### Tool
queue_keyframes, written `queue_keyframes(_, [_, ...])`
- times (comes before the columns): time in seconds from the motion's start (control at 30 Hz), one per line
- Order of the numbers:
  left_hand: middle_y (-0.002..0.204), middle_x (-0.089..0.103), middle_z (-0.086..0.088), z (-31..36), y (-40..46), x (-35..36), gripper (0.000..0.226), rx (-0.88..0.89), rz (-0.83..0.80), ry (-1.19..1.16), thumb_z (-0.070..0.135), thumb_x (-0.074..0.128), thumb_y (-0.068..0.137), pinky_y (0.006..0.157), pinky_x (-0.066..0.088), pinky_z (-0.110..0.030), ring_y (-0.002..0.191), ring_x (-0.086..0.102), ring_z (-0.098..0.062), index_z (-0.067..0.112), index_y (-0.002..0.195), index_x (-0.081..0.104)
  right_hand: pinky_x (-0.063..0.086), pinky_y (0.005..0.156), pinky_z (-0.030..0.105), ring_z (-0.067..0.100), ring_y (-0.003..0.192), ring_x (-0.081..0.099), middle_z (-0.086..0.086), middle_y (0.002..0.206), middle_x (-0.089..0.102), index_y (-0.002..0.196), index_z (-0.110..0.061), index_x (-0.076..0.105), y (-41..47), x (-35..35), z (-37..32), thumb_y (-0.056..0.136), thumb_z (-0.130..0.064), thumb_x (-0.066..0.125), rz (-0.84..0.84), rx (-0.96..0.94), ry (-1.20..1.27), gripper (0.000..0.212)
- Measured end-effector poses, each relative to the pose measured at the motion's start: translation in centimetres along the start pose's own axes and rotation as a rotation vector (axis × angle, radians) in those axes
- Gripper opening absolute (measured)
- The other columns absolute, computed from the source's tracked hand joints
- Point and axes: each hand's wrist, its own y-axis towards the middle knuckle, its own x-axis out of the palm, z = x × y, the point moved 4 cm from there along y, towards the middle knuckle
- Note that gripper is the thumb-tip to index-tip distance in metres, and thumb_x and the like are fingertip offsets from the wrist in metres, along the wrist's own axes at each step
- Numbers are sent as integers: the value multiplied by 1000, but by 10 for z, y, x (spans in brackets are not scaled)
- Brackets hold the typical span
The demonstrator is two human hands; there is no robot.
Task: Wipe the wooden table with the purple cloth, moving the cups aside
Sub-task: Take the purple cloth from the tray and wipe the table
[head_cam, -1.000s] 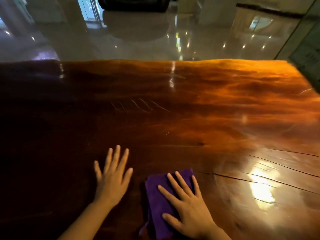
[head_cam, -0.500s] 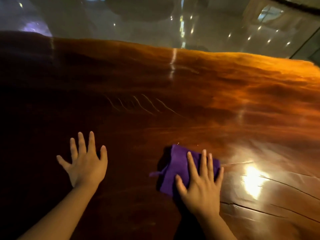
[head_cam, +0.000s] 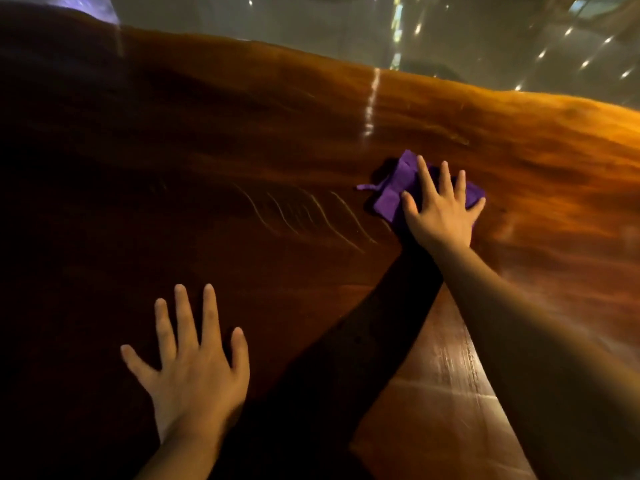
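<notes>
Hands lie flat, right pressing purple cloth, seemingly near table far edge.

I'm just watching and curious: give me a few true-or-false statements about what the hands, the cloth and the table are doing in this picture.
1. The right hand presses flat on the purple cloth. True.
2. The left hand holds a cup. False: it lies spread and empty on the table; no cup is in view.
3. The cloth lies farther from the person than the left hand. True.
4. The cloth is spread out flat. False: it is bunched, with a corner sticking out to the left.
5. Both hands touch the cloth. False: only the right one does.
</notes>
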Motion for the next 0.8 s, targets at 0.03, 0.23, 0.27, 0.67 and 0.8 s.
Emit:
queue_keyframes(0.03, [146, -23, 0, 0, 0, -1, 62, 0, 0, 2, 54, 2, 83, 108, 6, -64, 139, -19, -21, 32, 137, -20, -1, 107, 69, 30, 143, -3, 3, 158, 7, 141, -47, 9, 9, 2, -3, 88, -61, 28, -23, -10, -11, 58])
queue_keyframes(0.23, [154, -12, -5, 2, -5, -4, 61, 14, 43, -5, 52, 9, 86, 108, 6, -64, 141, -14, -24, 31, 137, -18, 0, 107, 69, 27, 143, -3, -4, 157, 11, 139, -43, 24, -10, 1, -17, 89, -57, 32, -121, -70, -14, 53])
queue_keyframes(0.27, [155, -10, -5, 2, -6, -4, 61, 18, 53, -10, 51, 11, 86, 107, 7, -65, 141, -12, -25, 31, 137, -17, 0, 106, 69, 27, 143, -3, -4, 157, 12, 139, -42, 26, -22, 1, -25, 89, -55, 35, -123, -106, 0, 52])
queue_keyframes(0.67, [157, -2, -4, 2, -5, -3, 60, 21, 125, -7, 49, 17, 90, 109, 7, -65, 143, -7, -24, 30, 144, -3, -8, 104, 68, 30, 143, -8, -3, 157, 10, 140, -44, 21, -199, 1, -87, 88, -59, 27, -193, -513, 6, 54])
queue_keyframes(0.8, [157, -2, -3, 1, -5, -3, 60, 29, 144, -21, 49, 17, 91, 110, 6, -64, 143, -7, -23, 30, 144, -2, 1, 105, 72, 28, 143, -3, -3, 156, 17, 139, -46, 24, -238, -8, -58, 85, -64, 27, -193, -537, -17, 56])
